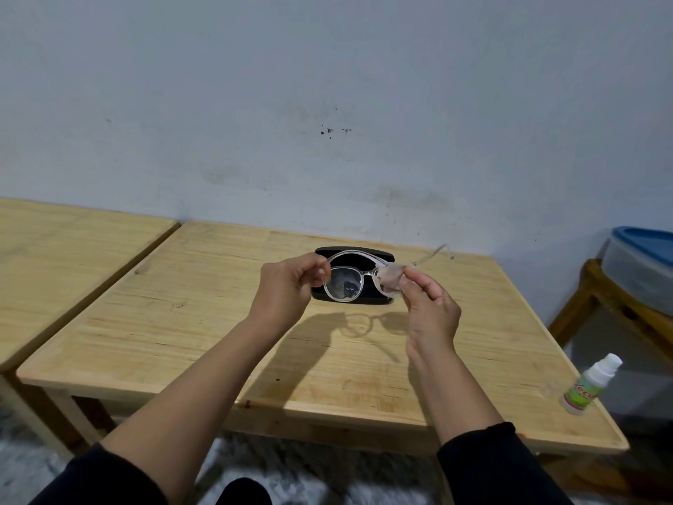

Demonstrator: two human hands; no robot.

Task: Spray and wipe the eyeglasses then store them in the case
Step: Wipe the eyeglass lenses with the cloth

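Clear-framed eyeglasses [344, 284] hang in the air above the wooden table [204, 322]. My left hand [287, 289] pinches their left edge. My right hand [429, 308] presses a small greyish wiping cloth [389, 280] around the right lens, which the cloth hides. One temple arm [431, 255] sticks out to the right. Behind the glasses a black case [382, 255] lies open on the table, partly covered by them. A small white spray bottle [590, 384] with a green label stands at the table's right edge.
A second wooden table [73, 256] stands to the left, with a narrow gap between. At the far right a clear tub with a blue lid [641, 264] rests on a wooden stool [597, 286]. A grey wall runs behind.
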